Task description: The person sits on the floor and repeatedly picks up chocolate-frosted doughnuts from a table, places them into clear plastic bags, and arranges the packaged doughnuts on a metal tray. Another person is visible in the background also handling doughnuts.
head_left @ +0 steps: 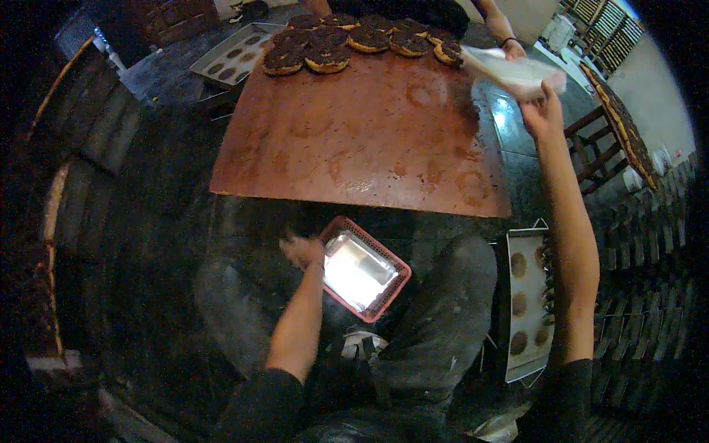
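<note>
No text, label, number or sign can be read: the white bag past the brown tabletop's far right corner is blurred, and the red basket before its near edge shows no legible marking.

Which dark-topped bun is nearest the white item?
The rightmost bun, at the table's far side, right beside the white item; every other bun lies farther left.

The left hand is smeared by blur, fingers indistinct, its wrist hiding part of the basket. The right forearm covers one side of the tray. What the bag holds is unclear; the upper edge cuts off the co-worker.
</note>
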Action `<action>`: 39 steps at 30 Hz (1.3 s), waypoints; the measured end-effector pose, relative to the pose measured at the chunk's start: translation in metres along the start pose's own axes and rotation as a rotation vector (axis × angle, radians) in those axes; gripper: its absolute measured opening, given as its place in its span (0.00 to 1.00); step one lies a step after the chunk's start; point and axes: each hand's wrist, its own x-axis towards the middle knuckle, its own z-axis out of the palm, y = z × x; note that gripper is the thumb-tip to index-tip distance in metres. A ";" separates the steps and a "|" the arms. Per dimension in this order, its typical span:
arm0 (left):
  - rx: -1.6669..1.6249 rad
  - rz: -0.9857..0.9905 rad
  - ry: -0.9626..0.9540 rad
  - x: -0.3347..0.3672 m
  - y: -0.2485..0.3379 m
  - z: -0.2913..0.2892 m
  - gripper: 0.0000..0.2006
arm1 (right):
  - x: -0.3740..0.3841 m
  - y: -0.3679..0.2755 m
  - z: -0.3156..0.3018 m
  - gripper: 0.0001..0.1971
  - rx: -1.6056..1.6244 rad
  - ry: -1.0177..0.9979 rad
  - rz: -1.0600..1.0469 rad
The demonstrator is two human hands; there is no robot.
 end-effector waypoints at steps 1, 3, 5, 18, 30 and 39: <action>-0.134 -0.272 0.086 -0.021 -0.003 -0.013 0.27 | -0.019 -0.008 0.030 0.27 0.049 0.087 -0.020; -0.243 -0.517 0.008 -0.049 -0.041 0.012 0.25 | -0.057 0.007 0.071 0.24 -0.239 0.243 -0.307; -0.336 -0.540 -0.202 -0.068 -0.080 0.051 0.23 | -0.110 0.041 0.075 0.22 -0.692 -0.082 -0.788; -0.104 0.079 -0.505 -0.029 -0.072 0.077 0.11 | -0.191 0.392 -0.174 0.31 -1.873 -1.176 0.390; -0.145 0.072 -0.270 -0.022 -0.067 0.080 0.17 | -0.225 0.447 -0.161 0.27 -2.193 -1.120 0.274; -1.269 -0.819 -0.763 -0.082 -0.005 -0.074 0.21 | -0.193 0.431 -0.151 0.14 -1.874 -1.613 0.355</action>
